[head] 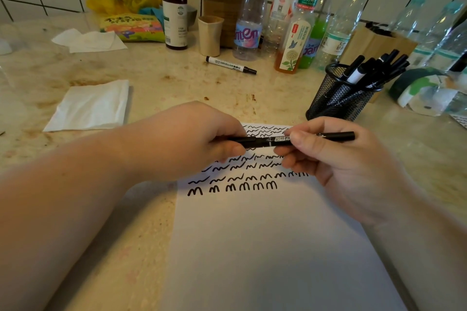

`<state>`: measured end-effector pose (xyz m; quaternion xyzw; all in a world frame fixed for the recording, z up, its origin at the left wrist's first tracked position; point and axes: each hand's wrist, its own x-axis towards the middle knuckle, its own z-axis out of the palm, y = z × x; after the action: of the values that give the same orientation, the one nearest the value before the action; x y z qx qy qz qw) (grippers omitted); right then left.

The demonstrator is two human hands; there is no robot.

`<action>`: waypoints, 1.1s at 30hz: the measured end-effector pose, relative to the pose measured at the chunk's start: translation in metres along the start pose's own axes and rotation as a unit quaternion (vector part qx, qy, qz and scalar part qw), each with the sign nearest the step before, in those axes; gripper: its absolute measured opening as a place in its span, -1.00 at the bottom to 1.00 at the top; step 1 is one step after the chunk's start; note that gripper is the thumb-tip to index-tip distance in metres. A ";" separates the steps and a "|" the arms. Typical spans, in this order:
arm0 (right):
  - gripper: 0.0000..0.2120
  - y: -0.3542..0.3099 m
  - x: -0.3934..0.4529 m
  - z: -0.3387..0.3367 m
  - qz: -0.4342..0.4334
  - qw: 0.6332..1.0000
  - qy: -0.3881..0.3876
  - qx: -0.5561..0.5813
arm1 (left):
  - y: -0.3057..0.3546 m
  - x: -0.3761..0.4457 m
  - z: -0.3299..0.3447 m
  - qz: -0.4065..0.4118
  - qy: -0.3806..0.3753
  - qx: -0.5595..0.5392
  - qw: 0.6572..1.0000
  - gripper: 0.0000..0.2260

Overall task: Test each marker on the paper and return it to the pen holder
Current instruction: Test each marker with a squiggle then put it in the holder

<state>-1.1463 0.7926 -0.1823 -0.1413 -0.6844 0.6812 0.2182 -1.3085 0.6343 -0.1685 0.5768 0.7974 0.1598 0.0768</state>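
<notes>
On the marker lying loose on the counter I can read the word "WHITEBOARD" on its white barrel, and one clear bottle behind it has a purple label with large letters, only partly readable. The black marker held by the person has a small white label, but its writing is too small to read. This marker lies level above the top of the paper, which carries rows of black wavy test strokes. The left hand has its fingers curled around one end of the marker, and the right hand pinches the barrel between thumb and fingers. The black mesh pen holder, full of black markers, stands just beyond the right hand. A folded tissue lies to the left, and a brown cup stands among the bottles.
</notes>
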 end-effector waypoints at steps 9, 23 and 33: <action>-0.82 0.005 0.000 0.003 0.001 1.000 -0.013 0.007 | 0.001 0.001 0.000 0.003 0.000 0.006 1.000 -0.78; -0.94 -0.002 -0.001 0.000 -0.030 0.998 0.035 -0.046 | -0.007 0.000 0.001 0.000 0.001 -0.002 1.000 -0.82; -0.83 -0.047 0.008 -0.019 -0.129 0.960 0.179 -0.173 | -0.012 -0.002 0.006 -0.015 -0.005 -0.013 1.000 -0.83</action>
<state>-1.1395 0.8116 -0.1351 -0.2070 -0.7537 0.4822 0.3956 -1.3165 0.6303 -0.1778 0.5645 0.8034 0.1667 0.0904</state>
